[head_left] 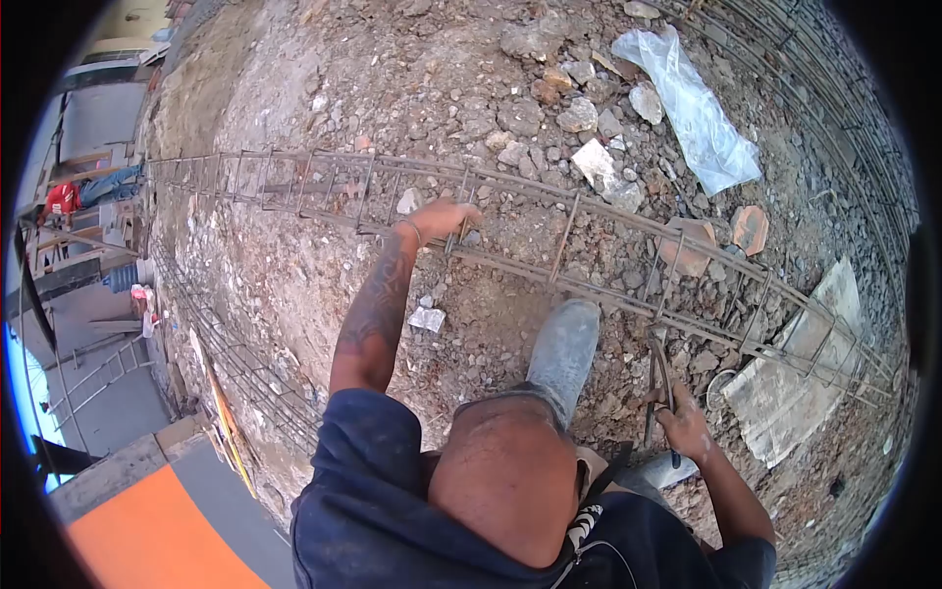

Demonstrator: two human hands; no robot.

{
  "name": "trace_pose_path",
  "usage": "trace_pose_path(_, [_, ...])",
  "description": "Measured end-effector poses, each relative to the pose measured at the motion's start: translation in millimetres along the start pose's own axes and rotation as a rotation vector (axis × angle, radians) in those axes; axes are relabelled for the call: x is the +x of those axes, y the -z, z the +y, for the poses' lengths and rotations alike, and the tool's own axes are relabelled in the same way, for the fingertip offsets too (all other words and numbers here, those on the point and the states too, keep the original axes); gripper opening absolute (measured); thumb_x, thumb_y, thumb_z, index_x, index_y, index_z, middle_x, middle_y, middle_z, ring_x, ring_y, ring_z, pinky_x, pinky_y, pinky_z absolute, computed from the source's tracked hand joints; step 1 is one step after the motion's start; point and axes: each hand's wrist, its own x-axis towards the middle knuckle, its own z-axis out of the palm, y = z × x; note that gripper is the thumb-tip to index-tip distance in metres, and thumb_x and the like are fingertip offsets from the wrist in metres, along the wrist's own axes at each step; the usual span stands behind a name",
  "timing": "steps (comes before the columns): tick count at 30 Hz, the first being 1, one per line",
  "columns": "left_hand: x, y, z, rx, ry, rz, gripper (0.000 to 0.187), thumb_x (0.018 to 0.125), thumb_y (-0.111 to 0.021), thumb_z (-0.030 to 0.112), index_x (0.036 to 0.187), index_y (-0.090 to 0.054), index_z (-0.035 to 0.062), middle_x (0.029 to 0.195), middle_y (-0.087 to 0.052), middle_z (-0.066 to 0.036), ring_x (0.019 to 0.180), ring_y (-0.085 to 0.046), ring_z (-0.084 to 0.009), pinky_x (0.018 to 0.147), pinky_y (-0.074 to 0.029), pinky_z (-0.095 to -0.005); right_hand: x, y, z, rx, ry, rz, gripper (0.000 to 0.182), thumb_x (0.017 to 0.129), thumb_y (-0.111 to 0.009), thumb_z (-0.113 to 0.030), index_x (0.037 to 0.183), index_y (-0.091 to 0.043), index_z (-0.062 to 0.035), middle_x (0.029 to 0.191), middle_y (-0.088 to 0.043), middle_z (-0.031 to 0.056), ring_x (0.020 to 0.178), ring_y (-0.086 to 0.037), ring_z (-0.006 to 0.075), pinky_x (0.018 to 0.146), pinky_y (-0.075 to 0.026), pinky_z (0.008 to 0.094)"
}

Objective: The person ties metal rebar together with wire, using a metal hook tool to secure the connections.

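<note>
A long rebar cage, made of thin bars with square stirrups, runs across the ground in front of me. My left hand is closed on it around a stirrup near the middle. In my right hand I hold a pair of long-handled pincers, one handle passing through my fingers. The pincers' jaws are right at the near bar of the cage, by a stirrup. Between my hands, a grey-dusted rubber boot stands close to the cage's near side.
Rubble and stones cover the ground. A clear plastic sheet lies beyond the cage, a dusty flat sack at its right end. More rebar lies at upper right and rebar cages at left. A person in red is far left.
</note>
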Motion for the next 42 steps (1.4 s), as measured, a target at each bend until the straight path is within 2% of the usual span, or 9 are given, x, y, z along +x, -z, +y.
trace_pose_path(3, [14,-13,-15,-0.778,0.113,-0.203,0.046,0.094,-0.045,0.029,0.126,-0.051,-0.0024,0.119,-0.060,-0.017,0.111,-0.058,-0.0271,0.096,-0.044,-0.0376,-3,0,2,0.002,0.040,0.019,0.029,0.074,-0.049,-0.006,0.101,-0.056,-0.0012,0.096,-0.060,0.0166,0.091,-0.058,0.0322,0.085,-0.045,0.0376])
trace_pose_path(13, [15,-16,-5,-0.401,0.098,-0.048,0.067,0.089,-0.047,0.047,0.130,-0.047,-0.0059,0.130,-0.052,-0.023,0.116,-0.053,-0.0331,0.099,-0.040,-0.0426,-12,-23,24,0.142,0.003,0.074,0.022,0.075,-0.047,-0.003,0.097,-0.046,0.0002,0.098,-0.068,0.0148,0.070,-0.055,0.0230,0.069,-0.046,0.0335])
trace_pose_path(19, [-47,14,4,0.352,0.206,1.363,0.077,0.077,-0.064,0.052,0.127,-0.049,-0.0047,0.129,-0.048,-0.030,0.126,-0.043,-0.0389,0.106,-0.034,-0.0436,-8,-17,6,0.056,0.011,0.075,0.023,0.077,-0.049,-0.004,0.098,-0.056,0.0036,0.091,-0.064,0.0161,0.084,-0.062,0.0268,0.078,-0.049,0.0346])
trace_pose_path(25, [17,74,-95,0.195,0.418,0.635,0.054,0.078,-0.059,0.045,0.102,-0.064,-0.0025,0.096,-0.068,-0.019,0.090,-0.064,-0.0350,0.091,-0.043,-0.0440,-6,-16,6,0.067,0.047,0.067,0.026,0.076,-0.049,-0.006,0.099,-0.056,0.0033,0.089,-0.064,0.0160,0.082,-0.061,0.0264,0.076,-0.049,0.0357])
trace_pose_path(28, [36,99,-127,-0.010,0.233,0.119,0.051,0.081,-0.059,0.034,0.118,-0.057,-0.0019,0.109,-0.064,-0.021,0.097,-0.064,-0.0344,0.085,-0.053,-0.0412,-8,-15,19,0.041,0.001,0.073,0.028,0.074,-0.050,-0.004,0.101,-0.055,0.0026,0.091,-0.063,0.0146,0.079,-0.061,0.0230,0.074,-0.050,0.0326])
trace_pose_path(32, [42,82,-119,-0.246,0.382,0.385,0.051,0.088,-0.036,0.044,0.101,-0.067,0.0051,0.105,-0.068,-0.015,0.095,-0.067,-0.0243,0.089,-0.046,-0.0390,-9,-18,34,0.044,0.068,0.102,0.031,0.076,-0.047,-0.002,0.106,-0.052,0.0026,0.094,-0.063,0.0134,0.080,-0.061,0.0220,0.073,-0.051,0.0312])
trace_pose_path(37, [4,91,-83,-0.765,0.428,0.274,0.040,0.087,-0.045,0.031,0.115,-0.061,0.0070,0.110,-0.067,-0.013,0.093,-0.068,-0.0237,0.097,-0.043,-0.0393,-10,-23,37,0.203,0.053,0.055,0.034,0.078,-0.044,-0.001,0.110,-0.050,0.0025,0.099,-0.062,0.0148,0.088,-0.061,0.0217,0.075,-0.052,0.0316])
trace_pose_path(41, [-2,85,-71,-0.793,0.434,0.345,0.040,0.084,-0.052,0.028,0.115,-0.058,0.0042,0.108,-0.067,-0.018,0.096,-0.066,-0.0303,0.102,-0.038,-0.0402,-15,-27,18,0.374,0.008,0.068,0.018,0.081,-0.042,-0.003,0.098,-0.041,-0.0003,0.102,-0.062,0.0216,0.090,-0.064,0.0288,0.071,-0.056,0.0329])
trace_pose_path(42, [4,79,-73,-0.446,0.477,0.535,0.042,0.082,-0.055,0.027,0.116,-0.056,0.0023,0.111,-0.064,-0.020,0.103,-0.062,-0.0331,0.101,-0.038,-0.0415,-16,-25,7,0.481,-0.034,0.031,0.019,0.082,-0.040,-0.004,0.101,-0.039,-0.0010,0.106,-0.061,0.0220,0.095,-0.064,0.0301,0.070,-0.058,0.0334])
